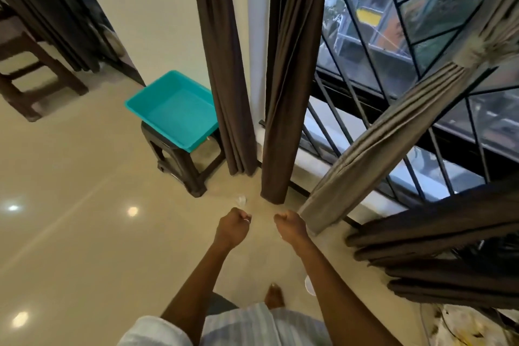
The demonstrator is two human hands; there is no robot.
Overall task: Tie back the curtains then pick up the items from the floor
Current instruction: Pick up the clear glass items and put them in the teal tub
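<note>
Beside a grilled window (393, 36), a person stands on a glossy tile floor (84, 205) with both bare arms stretched forward and down. The left hand (234, 226) and right hand (289, 226) hang side by side with a narrow gap between them. Each has its fingers curled into a fist, and nothing shows in either. A ring sits on a left finger.

Just ahead of the left hand, and apart from it, a small clear item (241, 200) lies on the floor near the foot of a dark plastic stool (179, 168). A second pale item (309, 285) lies on the floor against the right forearm, partly hidden by it; what it is cannot be told.

A grey-brown curtain (379, 135) slants up from just right of the right hand to a pale tieback (477, 50) that gathers it. A wall-side dark curtain (222, 64) and a middle dark curtain (286, 93) hang straight and loose, their hems at the floor beyond the hands. Further dark curtain folds (449, 247) bunch at lower right.

A teal tray (134, 107) rests on the plastic stool and overhangs it. A wooden stool (33, 64) stands at upper left. One bare foot (273, 295) shows between the arms.
</note>
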